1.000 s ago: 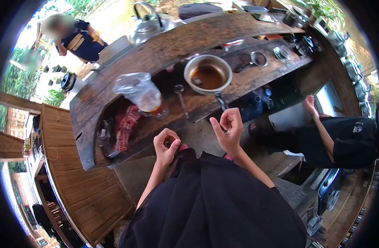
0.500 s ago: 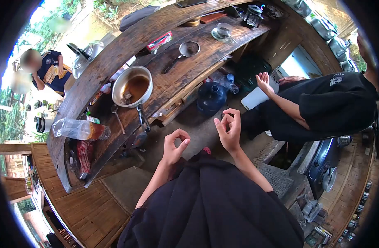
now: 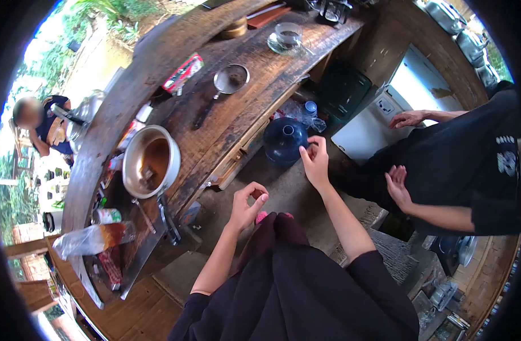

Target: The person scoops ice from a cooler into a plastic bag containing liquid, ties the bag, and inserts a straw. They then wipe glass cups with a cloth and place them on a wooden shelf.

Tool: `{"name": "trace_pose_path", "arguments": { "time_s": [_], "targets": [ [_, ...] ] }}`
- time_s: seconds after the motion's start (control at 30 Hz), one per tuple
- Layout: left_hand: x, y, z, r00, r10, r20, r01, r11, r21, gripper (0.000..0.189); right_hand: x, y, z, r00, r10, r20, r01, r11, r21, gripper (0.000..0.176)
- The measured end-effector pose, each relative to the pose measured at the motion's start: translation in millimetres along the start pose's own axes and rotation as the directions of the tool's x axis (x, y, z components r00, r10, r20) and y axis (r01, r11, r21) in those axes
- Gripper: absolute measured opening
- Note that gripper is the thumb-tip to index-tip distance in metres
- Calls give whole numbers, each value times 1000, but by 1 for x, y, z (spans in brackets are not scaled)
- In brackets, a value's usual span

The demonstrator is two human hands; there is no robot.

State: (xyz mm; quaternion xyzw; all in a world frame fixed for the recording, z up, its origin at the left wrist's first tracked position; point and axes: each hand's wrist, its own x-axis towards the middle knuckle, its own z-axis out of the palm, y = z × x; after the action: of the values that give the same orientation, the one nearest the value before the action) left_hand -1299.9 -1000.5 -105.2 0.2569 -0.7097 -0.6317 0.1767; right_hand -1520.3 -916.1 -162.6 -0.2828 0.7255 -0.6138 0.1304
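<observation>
Setting: an open-sided wooden kitchen hut, greenery outside to the left, seen from above the wearer's black-clad lap.
Surface: a long, curved counter (image 3: pixel 238 113) of dark, worn planks over a bare grey floor (image 3: pixel 283 190).
On the counter: a metal saucepan (image 3: pixel 149 165) of brown liquid, a wire strainer (image 3: pixel 231 78), a glass cup (image 3: pixel 287 35) on a saucer, a red packet (image 3: pixel 182 73) and a clear plastic bag (image 3: pixel 90 240) with brown liquid in it.
Left hand (image 3: pixel 248 207): raised over the knees, thumb and forefinger tips pressed into a ring, the other fingers curled; nothing can be made out between them.
Right hand (image 3: pixel 315 162): reached forward, fingers bunched together against the thumb, no object visible in the grip.
Water jug (image 3: pixel 283 142): dark blue, round-shouldered, uncapped and upright on the floor under the counter's edge, just beside the right hand; contact cannot be judged.
Near it: a small bottle (image 3: pixel 310 107) with a blue cap, lying behind the jug.
Co-worker: a person in black on the right, one open hand (image 3: pixel 398 187) held low, the other (image 3: pixel 408 118) on a white appliance (image 3: pixel 380 122).
Writing: white print on the co-worker's sleeve (image 3: pixel 506 162) and lettering on the red packet, both too small to read.
</observation>
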Motion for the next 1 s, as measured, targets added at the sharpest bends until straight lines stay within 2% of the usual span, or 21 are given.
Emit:
{"name": "trace_pose_path", "arguments": {
  "time_s": [0.2, 0.3, 0.37, 0.4, 0.43, 0.47, 0.5, 0.57, 0.67, 0.77, 0.8, 0.83, 0.9, 0.97, 1.0],
  "targets": [
    [74, -64, 29, 999, -19, 41, 18, 1000, 24, 17, 92, 95, 19, 972, 182, -152, -202, 971, -131, 17],
    [113, -101, 48, 997, -23, 71, 22, 1000, 15, 19, 152, 178, 32, 977, 148, -151, -177, 963, -202, 16],
    [134, -115, 62, 995, -50, 81, 52, 998, -23, 19, 193, 225, 45, 965, 219, -143, -245, 948, -202, 18],
    [143, -119, 70, 998, -14, 64, 16, 999, -29, 20, 216, 249, 53, 965, 219, -143, -245, 949, -198, 19],
    [151, -123, 74, 997, -6, 79, 8, 999, -32, 20, 231, 255, 61, 965, 224, -138, -248, 950, -190, 21],
    [154, -128, 80, 995, -21, 98, 24, 999, -30, 19, 248, 259, 68, 945, 302, -128, -324, 923, -210, 21],
    [167, -137, 84, 993, -42, 107, 44, 999, -21, 19, 284, 279, 90, 911, 394, -120, -409, 899, -155, 22],
    [179, -138, 83, 993, -64, 101, 63, 998, 17, 17, 317, 305, 114, 867, 477, -141, -487, 872, -42, 21],
    [192, -144, 76, 994, -93, 59, 92, 995, 26, 13, 339, 293, 118, 777, 624, -85, -625, 780, 17, 31],
    [210, -148, 73, 991, -128, 30, 125, 988, 91, 10, 336, 259, 115, 718, 671, -185, -637, 741, 212, 33],
    [219, -156, 72, 998, -68, 6, 67, 993, 102, 7, 336, 255, 114, 729, 636, -253, -606, 772, 192, 28],
    [230, -156, 69, 998, -59, 9, 56, 977, 207, 8, 340, 265, 117, 744, 599, -296, -588, 798, 135, 26],
    [263, -158, 64, 996, 93, -13, -79, 904, 421, 10, 348, 285, 124, 771, 516, -374, -549, 835, 19, 22],
    [297, -155, 64, 960, 276, -37, -192, 753, 630, 24, 355, 286, 122, 751, 632, -192, -563, 765, 314, 16],
    [312, -169, 60, 957, 285, -54, -158, 670, 725, 33, 357, 288, 122, 748, 657, -94, -560, 701, 441, 16]
  ]
}}
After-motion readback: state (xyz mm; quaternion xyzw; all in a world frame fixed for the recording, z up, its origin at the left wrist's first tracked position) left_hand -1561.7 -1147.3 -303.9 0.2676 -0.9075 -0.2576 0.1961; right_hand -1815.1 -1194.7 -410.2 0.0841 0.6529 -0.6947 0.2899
